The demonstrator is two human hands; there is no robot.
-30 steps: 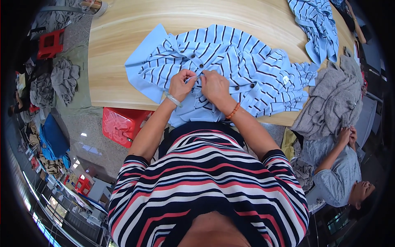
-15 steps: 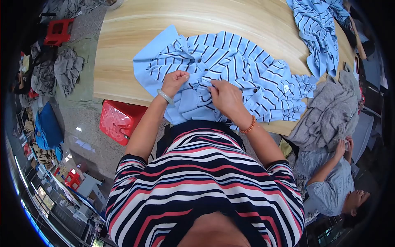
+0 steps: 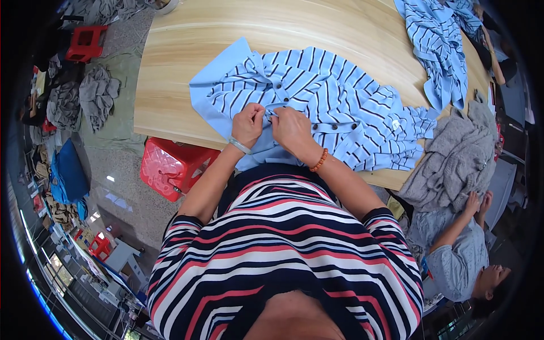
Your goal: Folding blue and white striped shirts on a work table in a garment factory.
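Note:
A light blue striped knit cardigan [image 3: 334, 85] lies spread on the wooden table, its wide plain blue hem to the left. Dark buttons [image 3: 334, 127] run along its front band. Close together at the near edge of this band, both my hands pinch the knit. My left hand [image 3: 247, 126] is closed on it, thumb and fingertips pressed together. Right beside it, my right hand [image 3: 292, 133] grips the same bit of band from the other side. What exactly lies between the fingertips is mostly covered by the fingers.
More striped blue knitwear [image 3: 436, 51] lies at the far right of the table [image 3: 187, 34]. Grey knitwear [image 3: 456, 153] is heaped at the right edge, where a co-worker's hands [image 3: 479, 204] handle it. A red stool [image 3: 170, 170] stands under the left edge. Grey garments [image 3: 99, 96] lie on the floor.
My hands have come together on the front band, the right moving left. The cardigan's band has shifted, and more buttons show to the right of my right hand.

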